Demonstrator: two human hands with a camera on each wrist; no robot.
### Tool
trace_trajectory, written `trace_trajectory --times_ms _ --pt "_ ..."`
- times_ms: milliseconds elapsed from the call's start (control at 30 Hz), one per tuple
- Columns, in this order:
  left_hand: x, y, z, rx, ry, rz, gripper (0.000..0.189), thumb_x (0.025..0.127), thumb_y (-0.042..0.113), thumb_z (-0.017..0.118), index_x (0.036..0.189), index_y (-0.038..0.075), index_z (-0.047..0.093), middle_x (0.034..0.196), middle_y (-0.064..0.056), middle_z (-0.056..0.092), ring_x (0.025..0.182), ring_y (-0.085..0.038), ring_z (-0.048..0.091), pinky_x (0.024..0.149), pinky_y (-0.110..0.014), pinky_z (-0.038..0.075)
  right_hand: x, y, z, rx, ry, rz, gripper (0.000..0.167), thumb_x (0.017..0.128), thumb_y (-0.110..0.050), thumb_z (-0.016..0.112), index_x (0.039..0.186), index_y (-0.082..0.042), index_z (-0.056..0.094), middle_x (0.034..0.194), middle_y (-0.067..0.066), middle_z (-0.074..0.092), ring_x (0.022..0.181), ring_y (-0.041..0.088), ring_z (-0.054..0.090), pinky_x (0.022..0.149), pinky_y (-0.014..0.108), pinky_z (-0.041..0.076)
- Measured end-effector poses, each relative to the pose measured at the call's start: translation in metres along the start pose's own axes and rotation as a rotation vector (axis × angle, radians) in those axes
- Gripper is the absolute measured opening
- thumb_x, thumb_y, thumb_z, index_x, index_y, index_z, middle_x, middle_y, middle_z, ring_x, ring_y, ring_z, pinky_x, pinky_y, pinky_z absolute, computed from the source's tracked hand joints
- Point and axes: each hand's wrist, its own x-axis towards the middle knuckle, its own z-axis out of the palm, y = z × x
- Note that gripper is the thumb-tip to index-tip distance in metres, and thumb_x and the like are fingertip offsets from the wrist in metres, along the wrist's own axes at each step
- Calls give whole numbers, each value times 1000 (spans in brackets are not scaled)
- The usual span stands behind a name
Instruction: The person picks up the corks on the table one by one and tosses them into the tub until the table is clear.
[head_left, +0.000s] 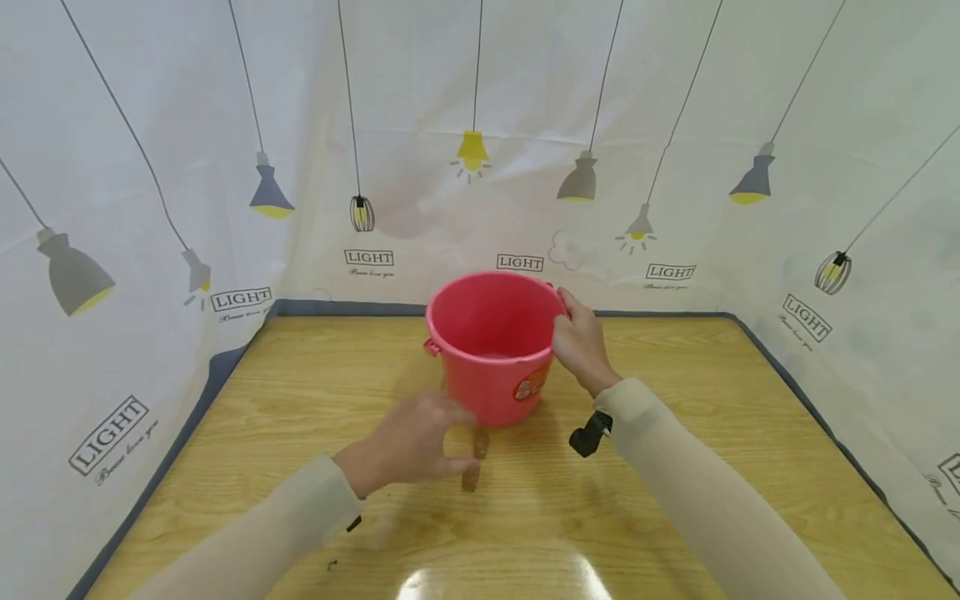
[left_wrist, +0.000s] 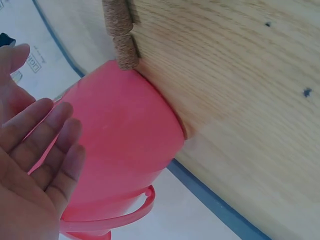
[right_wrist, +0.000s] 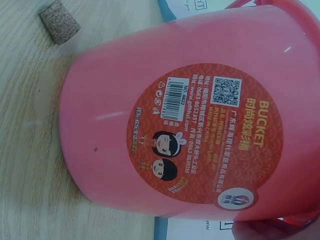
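Observation:
A pink plastic bucket (head_left: 487, 387) stands upright on the wooden table, a round red label (right_wrist: 200, 135) on its side. My right hand (head_left: 581, 342) grips its rim at the right; only part of that hand shows in the right wrist view. Two brown cork stoppers (head_left: 470, 477) lie in front of the bucket, one behind the other; the left wrist view shows a cork (left_wrist: 125, 51) close to the bucket's base. My left hand (head_left: 416, 437) is beside the corks, its fingers spread from the thumb, holding nothing. The bucket's inner floor is mostly hidden.
The wooden table (head_left: 315, 433) is bordered at the back and sides by a white cloth (head_left: 420, 192) printed with hanging lamps. A pink handle (left_wrist: 145, 207) hangs along the bucket's side. Small dark marks (head_left: 332, 565) dot the table at the front left.

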Motion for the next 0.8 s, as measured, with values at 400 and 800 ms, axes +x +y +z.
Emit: trace_trajectory --times_ms 400,800 --pt "-8 -9 22 -98 -172 -35 25 83 35 86 103 23 77 107 10 76 100 -10 71 89 -28 56 1 0 0 8 6 9 57 106 -15 33 162 -9 26 165 6 32 94 34 55 68 28 45" --pt "-12 -11 37 54 -189 -38 29 75 42 88 91 22 75 91 9 75 84 -12 69 75 -33 56 0 -1 0 25 -8 2 57 107 -15 33 163 -8 25 166 7 31 137 25 47 103 34 49"
